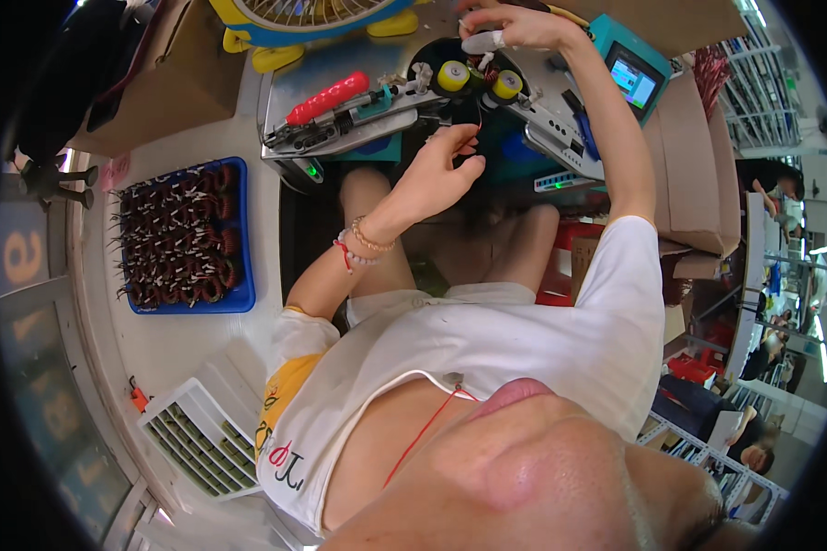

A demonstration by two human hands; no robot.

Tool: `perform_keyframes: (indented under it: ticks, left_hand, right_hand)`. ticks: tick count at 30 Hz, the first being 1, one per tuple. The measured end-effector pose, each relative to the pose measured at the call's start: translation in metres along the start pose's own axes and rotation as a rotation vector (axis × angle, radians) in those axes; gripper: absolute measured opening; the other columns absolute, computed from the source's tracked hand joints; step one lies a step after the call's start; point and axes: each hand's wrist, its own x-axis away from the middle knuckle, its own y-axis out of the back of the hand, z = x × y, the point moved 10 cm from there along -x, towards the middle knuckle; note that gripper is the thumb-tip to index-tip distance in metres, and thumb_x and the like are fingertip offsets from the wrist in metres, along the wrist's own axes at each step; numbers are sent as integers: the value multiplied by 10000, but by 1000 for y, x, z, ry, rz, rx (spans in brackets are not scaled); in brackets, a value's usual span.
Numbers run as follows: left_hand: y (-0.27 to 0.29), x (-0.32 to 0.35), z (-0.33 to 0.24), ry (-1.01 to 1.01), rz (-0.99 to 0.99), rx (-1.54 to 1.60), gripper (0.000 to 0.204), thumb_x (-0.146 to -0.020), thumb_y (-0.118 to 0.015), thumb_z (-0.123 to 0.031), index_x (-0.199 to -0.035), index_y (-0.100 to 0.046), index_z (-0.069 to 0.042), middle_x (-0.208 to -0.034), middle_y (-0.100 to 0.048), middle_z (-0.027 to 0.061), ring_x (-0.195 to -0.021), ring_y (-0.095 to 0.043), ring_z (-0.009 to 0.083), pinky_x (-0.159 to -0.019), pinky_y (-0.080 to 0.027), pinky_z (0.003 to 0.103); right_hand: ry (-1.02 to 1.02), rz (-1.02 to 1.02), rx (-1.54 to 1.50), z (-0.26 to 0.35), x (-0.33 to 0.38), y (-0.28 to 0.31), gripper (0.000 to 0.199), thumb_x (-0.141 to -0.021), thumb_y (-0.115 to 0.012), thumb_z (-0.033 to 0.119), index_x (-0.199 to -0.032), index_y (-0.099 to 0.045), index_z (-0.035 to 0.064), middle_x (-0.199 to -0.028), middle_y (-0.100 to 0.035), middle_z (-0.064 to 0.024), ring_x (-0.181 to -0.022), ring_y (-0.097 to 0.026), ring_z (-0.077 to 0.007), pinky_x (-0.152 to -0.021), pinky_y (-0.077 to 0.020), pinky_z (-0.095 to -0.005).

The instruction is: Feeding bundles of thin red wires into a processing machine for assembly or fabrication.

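My left hand [443, 173] is in front of a metal winding machine with its fingers curled in. A thin wire seems to run up from its fingertips, but what they hold is too small to make out. My right hand [522, 29] reaches over the back of the machine. Its thumb wears a whitish cover and stands apart from the fingers, which stretch left near the top edge. Below that hand a dark red wire coil [487, 72] sits between yellow rollers [453, 76]. A red handle [329, 98] lies along the machine's left arm.
A blue tray [246, 230] of several wire-wound rings stands on the table to the left. Behind are a spoked wheel in a blue and yellow frame [322, 32] and a teal control screen [632, 78]. Cardboard boxes [694, 165] flank both sides. A white slatted basket [202, 432] is at lower left.
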Motion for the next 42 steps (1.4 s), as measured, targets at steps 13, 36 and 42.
perform_keyframes:
  ticks: [13,36,42]
  left_hand:
    - [22,-19,61,-526,-193,-465,608,-859,-488,101,-1446,-394,-25,-1235,-566,256,-1110,-562,428,-980,-449,417]
    - [1,58,135,-50,-329,211,428,-878,-418,124,-1282,-474,-6,-1042,-563,66,-900,-587,137,-822,-522,274]
    - [7,163,127,97,-306,227,316,-883,-387,125,-1092,-588,0,-945,-583,38,-858,-583,113,-824,-514,254]
  right_hand:
    - [203,-395,102,64,98,-14,215,-919,-641,110,-1124,-645,46,-1048,-630,-108,-925,-626,-266,-814,-500,-338]
    - [62,-411,1004,80,63,-140,164,-800,-635,162,-930,-562,94,-746,-585,-79,-633,-659,-216,-497,-521,-339]
    - [63,-619,820,80,54,-24,194,-852,-620,173,-1035,-651,116,-872,-680,-127,-780,-700,-328,-671,-561,-417]
